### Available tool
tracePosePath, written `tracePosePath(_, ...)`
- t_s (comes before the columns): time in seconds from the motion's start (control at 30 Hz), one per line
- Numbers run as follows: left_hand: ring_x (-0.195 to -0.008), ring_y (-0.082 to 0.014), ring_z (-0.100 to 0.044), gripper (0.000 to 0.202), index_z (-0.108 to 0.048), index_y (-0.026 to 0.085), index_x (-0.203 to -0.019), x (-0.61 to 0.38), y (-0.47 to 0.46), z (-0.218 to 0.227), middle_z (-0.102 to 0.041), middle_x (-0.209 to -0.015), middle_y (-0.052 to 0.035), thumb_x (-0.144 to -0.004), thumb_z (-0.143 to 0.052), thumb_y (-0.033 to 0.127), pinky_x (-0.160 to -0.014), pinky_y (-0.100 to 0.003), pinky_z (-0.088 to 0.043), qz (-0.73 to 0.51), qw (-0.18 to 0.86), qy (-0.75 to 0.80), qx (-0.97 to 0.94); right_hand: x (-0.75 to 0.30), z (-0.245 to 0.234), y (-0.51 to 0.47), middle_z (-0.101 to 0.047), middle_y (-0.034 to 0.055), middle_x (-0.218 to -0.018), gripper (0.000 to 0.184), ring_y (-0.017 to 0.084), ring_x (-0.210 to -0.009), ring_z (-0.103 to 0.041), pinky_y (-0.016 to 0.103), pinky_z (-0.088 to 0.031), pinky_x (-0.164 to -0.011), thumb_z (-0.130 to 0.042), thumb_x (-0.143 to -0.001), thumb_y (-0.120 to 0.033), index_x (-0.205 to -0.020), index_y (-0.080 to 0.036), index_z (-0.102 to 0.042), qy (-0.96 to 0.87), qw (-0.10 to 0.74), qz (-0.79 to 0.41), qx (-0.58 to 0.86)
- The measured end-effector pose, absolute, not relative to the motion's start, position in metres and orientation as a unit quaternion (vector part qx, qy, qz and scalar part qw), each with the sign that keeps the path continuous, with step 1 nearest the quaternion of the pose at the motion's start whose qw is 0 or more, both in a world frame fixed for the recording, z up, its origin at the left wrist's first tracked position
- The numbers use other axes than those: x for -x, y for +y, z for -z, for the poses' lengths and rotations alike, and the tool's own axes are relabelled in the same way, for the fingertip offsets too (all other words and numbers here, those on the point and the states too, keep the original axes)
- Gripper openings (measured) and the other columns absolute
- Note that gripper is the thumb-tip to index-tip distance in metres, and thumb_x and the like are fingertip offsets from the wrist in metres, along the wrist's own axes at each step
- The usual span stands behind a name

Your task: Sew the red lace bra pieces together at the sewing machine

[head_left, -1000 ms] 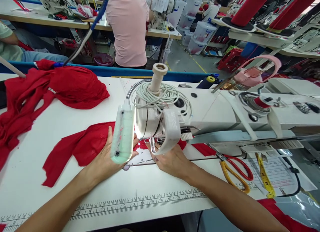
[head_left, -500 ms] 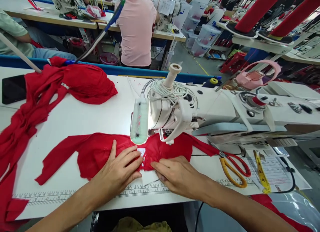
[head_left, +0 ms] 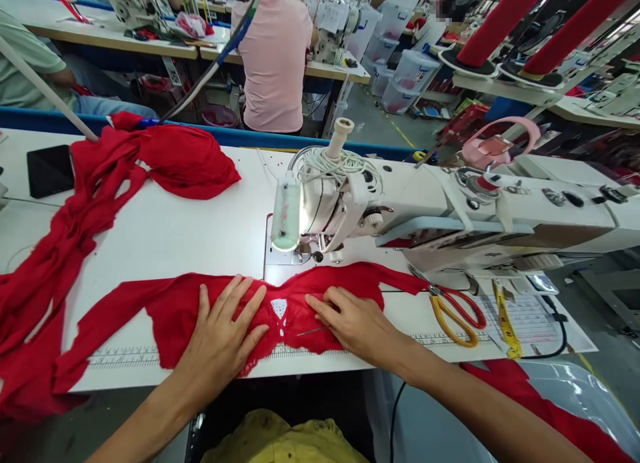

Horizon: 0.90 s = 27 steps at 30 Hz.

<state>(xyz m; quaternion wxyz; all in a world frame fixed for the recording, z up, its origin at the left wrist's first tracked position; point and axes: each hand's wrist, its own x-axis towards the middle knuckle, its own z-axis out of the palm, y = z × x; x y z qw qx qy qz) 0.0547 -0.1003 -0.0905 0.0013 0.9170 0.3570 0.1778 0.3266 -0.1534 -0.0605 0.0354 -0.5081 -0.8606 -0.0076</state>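
Observation:
A red fabric piece point(head_left: 165, 306) with long strips lies flat on the white table point(head_left: 175, 236), in front of the white sewing machine point(head_left: 400, 203). My left hand point(head_left: 223, 336) rests flat on the cloth with fingers spread. My right hand point(head_left: 350, 320) lies on the cloth to the right, fingers extended and pressed down. Between the hands a small white patch point(head_left: 280, 310) shows in the fabric, and a thin needle-like tool point(head_left: 310, 330) lies by my right fingers. The machine's lamp point(head_left: 286, 213) glows just behind the cloth.
A heap of red fabric point(head_left: 150, 160) lies at the table's back left, with a dark phone point(head_left: 49, 170) beside it. Orange-handled scissors point(head_left: 453, 313) and a yellow tape measure point(head_left: 505, 320) lie right of the cloth. A person in pink point(head_left: 275, 56) sits at a bench behind.
The red piece has been drawn toward me, away from under the machine's head, and both hands now press it flat near the table's front edge. The view has pulled back.

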Motion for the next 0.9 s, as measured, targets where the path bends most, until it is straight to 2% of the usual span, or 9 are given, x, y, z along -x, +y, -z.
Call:
tracePosePath(0.07, -0.136, -0.0347, -0.046, 0.044, -0.044, 0.014, -0.143, -0.058, -0.106, 0.082, -0.054, -0.141, -0.0197, -0.1, -0.047, 0.023, -0.11, -0.069, -0.034, -0.218, 0.002, 0.346, -0.913, -0.322, 0.054, -0.154, -0.061, 0.0067, -0.098, 0.032, 0.016, -0.085, -0.054, 0.022, -0.034, -0.053, -0.047, -0.099, -0.013, -0.129, -0.017, -0.058, -0.859, 0.083, 0.008, 0.505)
tracePosePath(0.13, -0.13, -0.0266, -0.053, 0.038, -0.05, 0.013, -0.135, -0.065, -0.108, 0.078, -0.061, -0.132, -0.0158, -0.098, -0.049, 0.016, -0.114, -0.053, -0.04, -0.266, 0.02, 0.315, -0.911, -0.314, 0.053, -0.152, -0.063, 0.0063, -0.105, 0.033, 0.016, -0.093, -0.056, 0.021, -0.036, -0.054, -0.048, -0.097, -0.009, -0.126, -0.019, -0.06, -0.858, 0.134, -0.002, 0.496)
tracePosePath(0.2, -0.123, -0.0227, -0.058, 0.032, -0.053, 0.013, -0.13, -0.07, -0.108, 0.08, -0.065, -0.125, -0.0135, -0.098, -0.05, 0.017, -0.112, -0.043, -0.045, -0.281, 0.038, 0.295, -0.913, -0.306, 0.057, -0.149, -0.066, 0.0065, -0.111, 0.026, 0.017, -0.099, -0.057, 0.02, -0.038, -0.054, -0.049, -0.099, -0.015, -0.121, -0.02, -0.063, -0.859, 0.168, -0.023, 0.483)
tracePosePath(0.33, -0.128, -0.0277, -0.056, 0.039, -0.05, 0.015, -0.136, -0.069, -0.11, 0.096, -0.06, -0.135, -0.015, -0.101, -0.047, 0.031, -0.111, -0.052, -0.044, -0.222, 0.04, 0.314, -0.922, -0.301, 0.069, -0.146, -0.068, 0.0089, -0.118, 0.025, 0.018, -0.104, -0.059, 0.02, -0.044, -0.054, -0.051, -0.102, -0.03, -0.118, -0.018, -0.066, -0.858, 0.186, -0.05, 0.476)
tracePosePath(0.5, -0.129, -0.0265, -0.054, 0.038, -0.05, 0.015, -0.136, -0.059, -0.11, 0.089, -0.059, -0.137, -0.0142, -0.102, -0.045, 0.03, -0.113, -0.051, -0.04, -0.235, 0.038, 0.322, -0.916, -0.314, 0.059, -0.147, -0.069, 0.0081, -0.12, 0.026, 0.017, -0.107, -0.061, 0.025, -0.054, -0.076, -0.048, -0.1, -0.018, -0.119, -0.018, -0.066, -0.854, 0.214, -0.088, 0.466)
tracePosePath(0.63, -0.123, -0.0255, -0.056, 0.031, -0.056, 0.018, -0.126, -0.062, -0.085, 0.071, -0.065, -0.127, -0.0107, -0.102, -0.038, 0.027, -0.113, -0.05, -0.035, -0.219, 0.062, 0.352, -0.908, -0.323, 0.055, -0.13, -0.066, 0.0086, -0.126, 0.035, 0.021, -0.113, -0.058, 0.027, -0.053, -0.07, -0.045, -0.097, -0.01, -0.126, -0.02, -0.063, -0.818, 0.193, -0.009, 0.541)
tracePosePath(0.7, -0.118, -0.0277, -0.057, 0.033, -0.054, 0.017, -0.127, -0.065, -0.066, 0.066, -0.065, -0.123, -0.0119, -0.101, -0.041, 0.032, -0.107, -0.05, -0.039, -0.168, 0.098, 0.358, -0.913, -0.327, 0.059, -0.117, -0.065, 0.0103, -0.128, 0.042, 0.024, -0.114, -0.056, 0.028, -0.051, -0.064, -0.045, -0.094, -0.007, -0.132, -0.02, -0.059, -0.811, 0.132, 0.023, 0.569)
tracePosePath(0.77, -0.107, -0.0284, -0.059, 0.035, -0.054, 0.018, -0.127, -0.067, -0.05, 0.063, -0.066, -0.116, -0.0114, -0.098, -0.048, 0.038, -0.096, -0.047, -0.045, -0.122, 0.129, 0.341, -0.923, -0.328, 0.062, -0.108, -0.067, 0.0116, -0.118, 0.043, 0.025, -0.11, -0.055, 0.028, -0.048, -0.06, -0.046, -0.091, -0.005, -0.13, -0.018, -0.06, -0.81, 0.086, 0.028, 0.579)
tracePosePath(0.9, -0.087, -0.0229, -0.059, 0.021, -0.062, 0.022, -0.094, -0.06, -0.04, 0.053, -0.065, -0.091, -0.0039, -0.095, -0.051, 0.039, -0.08, -0.036, -0.046, -0.088, 0.154, 0.307, -0.935, -0.326, 0.05, -0.113, -0.064, 0.0124, -0.108, 0.027, 0.025, -0.103, -0.054, 0.027, -0.039, -0.055, -0.05, -0.089, -0.008, -0.109, -0.017, -0.065, -0.805, 0.088, 0.041, 0.585)
